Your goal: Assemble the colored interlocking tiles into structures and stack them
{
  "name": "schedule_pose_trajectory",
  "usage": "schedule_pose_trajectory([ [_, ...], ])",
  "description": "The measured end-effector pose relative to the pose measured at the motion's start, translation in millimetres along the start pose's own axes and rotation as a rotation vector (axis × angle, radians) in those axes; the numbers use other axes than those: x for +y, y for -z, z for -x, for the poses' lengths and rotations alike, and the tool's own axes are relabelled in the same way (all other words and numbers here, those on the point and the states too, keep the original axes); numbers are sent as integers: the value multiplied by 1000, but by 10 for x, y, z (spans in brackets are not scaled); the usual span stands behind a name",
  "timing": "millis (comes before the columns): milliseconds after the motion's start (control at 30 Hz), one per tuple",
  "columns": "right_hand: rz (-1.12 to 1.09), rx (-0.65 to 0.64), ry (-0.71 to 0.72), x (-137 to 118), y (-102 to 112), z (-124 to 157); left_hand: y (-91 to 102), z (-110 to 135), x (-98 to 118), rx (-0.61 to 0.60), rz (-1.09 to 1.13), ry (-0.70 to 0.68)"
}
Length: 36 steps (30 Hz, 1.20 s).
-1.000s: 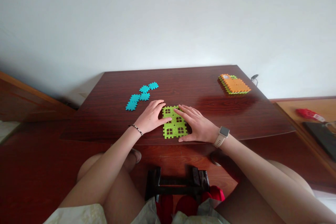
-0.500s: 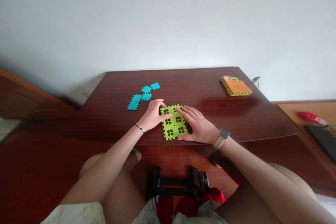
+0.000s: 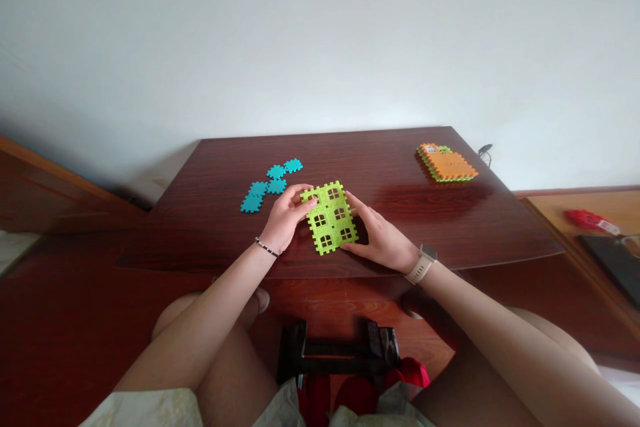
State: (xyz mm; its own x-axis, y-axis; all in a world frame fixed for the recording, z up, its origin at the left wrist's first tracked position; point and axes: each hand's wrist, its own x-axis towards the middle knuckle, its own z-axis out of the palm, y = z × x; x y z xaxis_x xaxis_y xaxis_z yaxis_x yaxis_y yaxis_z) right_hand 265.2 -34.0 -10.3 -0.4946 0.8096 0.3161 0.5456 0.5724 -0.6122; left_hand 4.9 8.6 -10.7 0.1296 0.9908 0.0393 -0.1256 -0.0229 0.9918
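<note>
A lime-green panel of interlocking window tiles, with toothed edges and several window openings, is held tilted up near the table's front. My left hand grips its upper left corner, thumb on the front face and fingers behind. On the other side, my right hand holds the right edge, with the thumb at the lower right corner and the fingers partly hidden behind the panel. Beyond my left hand lie several joined turquoise puzzle tiles, flat on the table.
The dark brown table stands against a pale wall. At its back right is a stack of orange and green tiles. Farther right, a red packet and a black flat object lie on a wooden surface. A black stool is below.
The green panel has been lifted and tilted up from the table. My right fingers have moved from its top face to its right edge and behind it.
</note>
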Motion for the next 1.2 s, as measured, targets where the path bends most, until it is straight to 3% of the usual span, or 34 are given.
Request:
schedule_pose_trajectory([
  [233,-501,113,-239,-2,-136,-58,-35,-1,-2,42,108,31],
  [367,-757,125,-322,40,-138,-145,-20,-8,-27,-22,191,39],
  [500,-805,154,-337,20,-104,-194,-20,11,-40,-96,90,49],
  [800,-825,120,-376,-98,-83,-211,-53,43,-7,-60,3,30],
  [1200,-750,224,-408,-175,-43,-217,-97,79,33,-159,-88,-30],
])
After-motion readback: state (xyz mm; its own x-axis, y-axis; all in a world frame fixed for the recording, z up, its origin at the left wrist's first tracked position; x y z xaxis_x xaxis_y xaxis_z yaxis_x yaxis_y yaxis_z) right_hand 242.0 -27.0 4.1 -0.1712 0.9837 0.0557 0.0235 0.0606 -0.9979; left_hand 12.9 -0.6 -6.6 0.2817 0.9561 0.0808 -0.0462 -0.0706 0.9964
